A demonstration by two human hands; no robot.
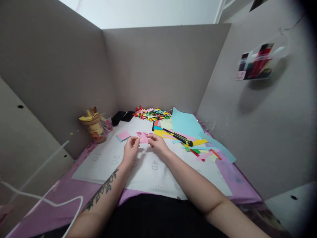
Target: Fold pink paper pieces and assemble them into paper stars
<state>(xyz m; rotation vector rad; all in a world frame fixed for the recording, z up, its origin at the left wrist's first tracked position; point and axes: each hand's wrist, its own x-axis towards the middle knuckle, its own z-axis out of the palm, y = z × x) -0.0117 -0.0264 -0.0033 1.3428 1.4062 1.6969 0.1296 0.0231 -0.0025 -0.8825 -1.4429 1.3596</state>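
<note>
Between my two hands is a piece of folded pink paper (pixel 144 138) with pointed parts, held just above the white sheet. My left hand (pixel 132 145) pinches its left side. On the right side, the fingers of my right hand (pixel 156 142) are pressed together on the same paper. A small stack of square papers (pixel 123 136), pink on top, lies left of my left hand. Behind the hands rises a pile of colourful folded paper stars (pixel 152 113). A black and yellow cutter (pixel 179 137) rests on paper strips right of my right hand.
Coloured strips (pixel 200 152) and large light blue sheets (pixel 185 123) cover the right side. A yellow cup (pixel 94 125) stands at the left wall, near two black objects (pixel 123 116). A clear holder (pixel 262 62) hangs on the right wall. A white cable (pixel 49 200) crosses the lower left.
</note>
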